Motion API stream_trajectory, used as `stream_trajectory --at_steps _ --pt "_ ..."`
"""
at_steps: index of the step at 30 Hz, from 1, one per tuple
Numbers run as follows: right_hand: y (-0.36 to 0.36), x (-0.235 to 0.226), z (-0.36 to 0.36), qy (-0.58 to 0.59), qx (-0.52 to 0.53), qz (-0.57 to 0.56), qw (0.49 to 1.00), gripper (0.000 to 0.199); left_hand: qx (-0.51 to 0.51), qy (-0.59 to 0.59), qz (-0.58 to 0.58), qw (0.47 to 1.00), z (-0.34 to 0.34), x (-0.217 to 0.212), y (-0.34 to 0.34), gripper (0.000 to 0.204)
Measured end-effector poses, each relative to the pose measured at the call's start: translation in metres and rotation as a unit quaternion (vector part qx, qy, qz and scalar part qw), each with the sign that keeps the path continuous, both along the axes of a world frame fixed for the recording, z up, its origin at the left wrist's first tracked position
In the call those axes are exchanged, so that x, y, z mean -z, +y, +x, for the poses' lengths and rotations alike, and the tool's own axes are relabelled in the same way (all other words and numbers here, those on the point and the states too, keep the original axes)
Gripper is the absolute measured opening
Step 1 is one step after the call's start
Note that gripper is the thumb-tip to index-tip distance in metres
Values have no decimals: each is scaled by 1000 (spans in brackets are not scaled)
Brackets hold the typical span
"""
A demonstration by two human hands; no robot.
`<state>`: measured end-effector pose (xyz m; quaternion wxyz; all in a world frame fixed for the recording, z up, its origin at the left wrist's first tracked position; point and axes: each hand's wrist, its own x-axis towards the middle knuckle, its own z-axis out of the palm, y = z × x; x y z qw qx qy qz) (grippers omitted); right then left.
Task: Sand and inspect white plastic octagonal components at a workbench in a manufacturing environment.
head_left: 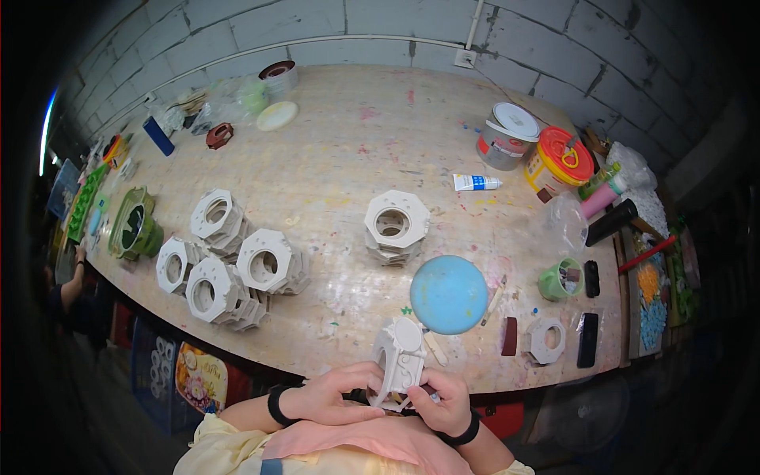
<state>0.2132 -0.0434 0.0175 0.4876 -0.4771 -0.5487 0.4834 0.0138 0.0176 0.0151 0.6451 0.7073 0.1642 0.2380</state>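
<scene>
Both my hands grip one white piece (400, 360) at the tabletop's (348, 182) near edge: left hand (331, 396) clenched on its side, right hand (439, 402) under it. Blue disc (449, 294) just beyond, nearly touching. White stacks (237, 265) well left; bare wood stretches toward the far wall.

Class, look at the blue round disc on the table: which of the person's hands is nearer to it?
Right. The right hand sits just below the blue disc, gripping the white piece; the left hand holds that piece farther left.
</scene>
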Motion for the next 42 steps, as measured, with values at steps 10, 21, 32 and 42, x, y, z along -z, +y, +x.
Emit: stream_trajectory --at_steps 10,21,32,42 --pt "-7 7 -1 -10 0 11 1000 9 -73 -61 -157 983 0 7 -4 46" --pt "-14 16 -8 101 -39 -68 992 12 -7 29 -17 999 11 5 28 127" --pt "-1 -5 15 69 8 -36 997 9 20 87 -147 985 1 5 36 110" --pt "6 -12 16 -56 87 -56 993 33 131 125 -208 961 15 7 34 91"
